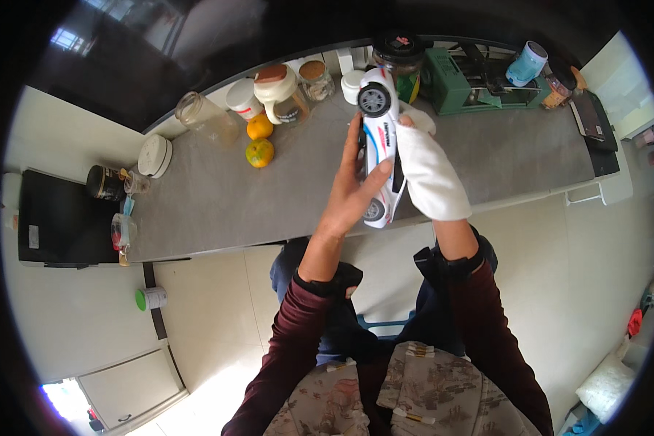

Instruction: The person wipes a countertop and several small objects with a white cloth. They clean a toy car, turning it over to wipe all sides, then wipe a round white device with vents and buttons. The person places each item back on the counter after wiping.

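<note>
A white toy car (384, 147) with blue and pink stripes and black wheels is tilted on its side above the front half of the grey counter (294, 201). My left hand (344, 191) grips it from the left, thumb across the near part of its body. A white cloth (433, 174) covers most of my right hand (407, 121), down to the wrist. Through the cloth, that hand bears against the car's right side; only a bit of finger shows, and the rest is hidden.
Two oranges, one (260, 153) partly green, lie left of the car. Behind stand a glass jar (204, 120), a handled pitcher (280, 95) and a lidded jar (398, 54). A green metal rack (447, 82) is at the back right. A dark screen (240, 32) overhangs the counter's back.
</note>
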`<state>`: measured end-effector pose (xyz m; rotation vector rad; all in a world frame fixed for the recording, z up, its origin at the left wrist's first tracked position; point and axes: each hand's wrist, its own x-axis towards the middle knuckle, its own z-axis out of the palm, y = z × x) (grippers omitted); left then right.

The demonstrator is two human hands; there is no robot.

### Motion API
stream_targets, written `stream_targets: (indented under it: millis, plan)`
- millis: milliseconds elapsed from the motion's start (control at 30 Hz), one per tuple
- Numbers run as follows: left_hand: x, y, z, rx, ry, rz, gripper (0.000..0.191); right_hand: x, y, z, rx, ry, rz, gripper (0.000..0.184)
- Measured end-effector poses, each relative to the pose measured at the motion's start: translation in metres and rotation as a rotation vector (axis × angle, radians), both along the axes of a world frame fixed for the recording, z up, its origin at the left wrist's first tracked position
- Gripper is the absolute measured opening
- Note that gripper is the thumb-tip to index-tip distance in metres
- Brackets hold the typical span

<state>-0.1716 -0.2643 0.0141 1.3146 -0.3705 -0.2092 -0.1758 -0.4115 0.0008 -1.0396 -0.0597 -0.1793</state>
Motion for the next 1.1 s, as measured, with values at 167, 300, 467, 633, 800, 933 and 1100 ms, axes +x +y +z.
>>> stream_targets:
  millis: [167, 300, 467, 633, 800, 933, 1100]
  plan:
    - [0.0, -0.001, 0.001, 0.194, -0.109, 0.005, 0.089, 0.001, 0.0, 0.013, -0.193, 0.111, -0.128, 0.035]
    - [-0.004, 0.003, 0.008, -0.146, 0.145, -0.032, 0.086, -0.001, -0.003, 0.022, -0.434, 0.089, -0.142, 0.033]
    - [-0.004, 0.01, 0.015, -0.173, 0.259, -0.011, 0.078, -0.004, -0.005, 0.015, -0.897, -0.268, -0.231, 0.033]
    - [-0.001, 0.011, 0.013, -0.268, 0.342, 0.044, 0.075, -0.008, 0.008, -0.003, -0.118, -0.089, 0.167, 0.041]
    - [0.003, 0.014, 0.009, -0.326, 0.357, 0.072, 0.073, -0.013, 0.012, 0.004, -0.061, 0.001, 0.223, 0.033]
    - [0.007, 0.017, 0.008, -0.399, 0.38, 0.162, 0.054, -0.012, 0.012, 0.02, -0.465, 0.087, 0.263, 0.033]
    - [0.008, 0.018, 0.009, -0.508, 0.386, 0.156, 0.039, -0.013, 0.021, 0.026, -0.367, 0.115, 0.281, 0.038]
